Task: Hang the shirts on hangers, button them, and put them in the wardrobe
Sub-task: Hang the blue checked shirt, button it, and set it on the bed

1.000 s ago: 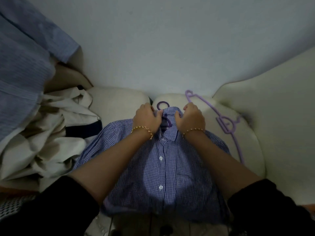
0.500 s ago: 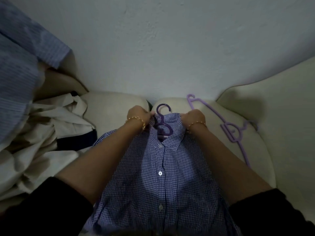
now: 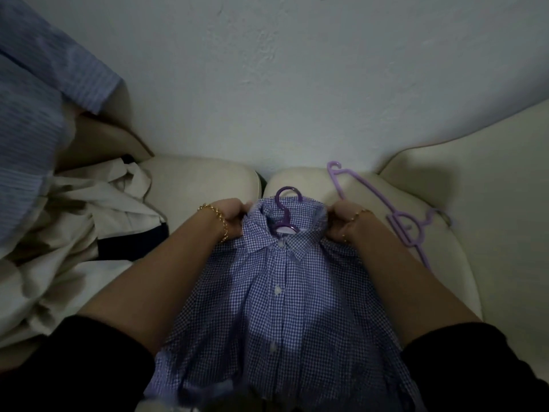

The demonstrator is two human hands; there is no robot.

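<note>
Cream sofa (image 3: 205, 185): left hand (image 3: 233, 220) and right hand (image 3: 341, 223) grip one checked shirt (image 3: 279, 307) on one purple hanger (image 3: 283, 209); second hanger (image 3: 407, 230) lies right.

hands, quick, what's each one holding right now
Left hand: closed, gripping the checked shirt beside the collar.
Right hand: closed, gripping the same shirt on the collar's other side.

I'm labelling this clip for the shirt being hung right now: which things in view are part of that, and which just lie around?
In use: gingham shirt, purple hanger inside it, left hand and right hand gripping it beside the collar.

Lying about: spare lilac hangers on the cream sofa, striped blue shirt, beige clothes pile.
</note>
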